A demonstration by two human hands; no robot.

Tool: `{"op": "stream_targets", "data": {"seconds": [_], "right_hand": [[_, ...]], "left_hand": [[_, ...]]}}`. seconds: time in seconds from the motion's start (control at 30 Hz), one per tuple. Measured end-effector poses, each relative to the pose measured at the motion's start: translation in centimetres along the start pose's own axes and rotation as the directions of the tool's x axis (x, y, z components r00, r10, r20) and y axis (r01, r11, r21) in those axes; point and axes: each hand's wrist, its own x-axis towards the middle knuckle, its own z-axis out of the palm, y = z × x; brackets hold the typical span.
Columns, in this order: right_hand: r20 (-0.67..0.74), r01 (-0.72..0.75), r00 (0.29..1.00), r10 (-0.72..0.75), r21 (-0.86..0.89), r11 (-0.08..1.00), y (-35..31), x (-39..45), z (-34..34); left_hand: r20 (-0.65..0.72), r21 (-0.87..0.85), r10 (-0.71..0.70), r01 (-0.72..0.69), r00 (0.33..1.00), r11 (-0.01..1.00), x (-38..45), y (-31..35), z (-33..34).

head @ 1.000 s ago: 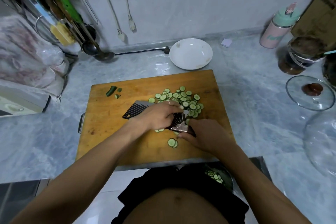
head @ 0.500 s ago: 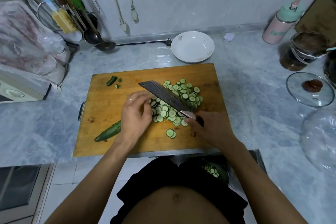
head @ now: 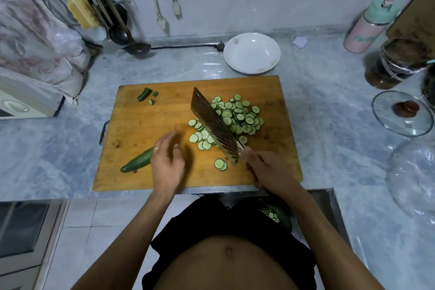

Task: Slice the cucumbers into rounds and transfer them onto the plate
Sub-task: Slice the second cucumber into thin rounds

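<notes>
A wooden cutting board (head: pixel 153 125) carries a pile of cucumber rounds (head: pixel 240 117) at centre right. My right hand (head: pixel 266 169) grips the handle of a ridged cleaver (head: pixel 213 125), whose blade lies tilted across the pile. My left hand (head: pixel 167 160) hovers over the board with relaxed fingers, holding nothing, just left of the rounds. An uncut cucumber piece (head: pixel 137 162) lies beside that hand at the board's front left. Two loose rounds (head: pixel 220 164) lie near the front edge. The white plate (head: pixel 251 53) stands behind the board, with no slices on it.
Cucumber ends (head: pixel 144 94) lie at the board's back left. A glass lid (head: pixel 402 113) and jars (head: pixel 393 63) stand at the right, a pink bottle (head: pixel 369 23) behind them. Utensils hang at the back left. A bowl with slices (head: pixel 270 214) sits below the counter edge.
My left hand has drawn back from the slices and opened. The cleaver has lifted and swung further over the pile, and the uncut cucumber piece has come into view.
</notes>
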Motion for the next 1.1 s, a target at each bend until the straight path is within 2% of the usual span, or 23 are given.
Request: {"op": "stream_targets", "data": {"seconds": [0.07, 0.1, 0.2, 0.3, 0.4, 0.53, 0.7, 0.9, 1.0, 1.1], "right_hand": [[0.151, -0.151, 0.981, 0.123, 0.195, 0.969, -0.4, 0.0, 0.1], [0.213, -0.210, 0.964, 0.161, 0.229, 0.951, -0.4, 0.1, 0.1], [0.314, -0.291, 0.924, 0.219, 0.204, 0.935, 0.0, 0.6, 0.5], [0.360, -0.335, 0.897, 0.254, 0.181, 0.925, 0.7, 1.0, 1.1], [0.361, -0.350, 0.893, 0.268, 0.186, 0.918, 1.6, 1.6, 1.0], [0.262, -0.278, 0.932, 0.250, 0.072, 0.958, 1.5, 3.0, -0.8], [0.172, -0.073, 0.980, 0.103, -0.172, 0.982, 0.5, 5.3, -3.2], [0.159, 0.077, 0.987, -0.018, -0.372, 0.925, 0.8, 6.6, -3.0], [0.137, 0.101, 0.989, -0.048, -0.410, 0.906, 0.8, 7.0, -3.1], [0.093, 0.094, 0.994, -0.059, -0.432, 0.897, 0.4, 7.2, -3.4]], "left_hand": [[0.017, -0.034, -0.154, 0.154, 0.988, 0.987, -1.1, -1.0, 0.6], [0.006, -0.075, -0.231, 0.231, 0.973, 0.970, -1.5, -1.3, 0.9], [-0.034, -0.162, -0.327, 0.318, 0.944, 0.934, -2.3, -1.5, 1.3], [-0.049, -0.082, -0.270, 0.265, 0.962, 0.961, -2.3, -1.0, 0.9], [-0.055, 0.025, -0.124, 0.125, 0.991, 0.992, -1.8, -1.0, 0.1], [0.066, 0.137, -0.001, -0.008, 0.998, 0.990, -1.3, -2.4, -0.4], [0.217, 0.316, 0.175, -0.238, 0.960, 0.918, -1.0, -2.3, 1.2], [0.132, 0.471, 0.143, -0.189, 0.981, 0.862, 0.6, -2.8, 0.4], [0.070, 0.594, 0.015, -0.053, 0.997, 0.803, 1.1, -3.6, -0.6], [-0.002, 0.635, -0.102, 0.080, 0.995, 0.768, 0.8, -4.0, -1.0]]}}
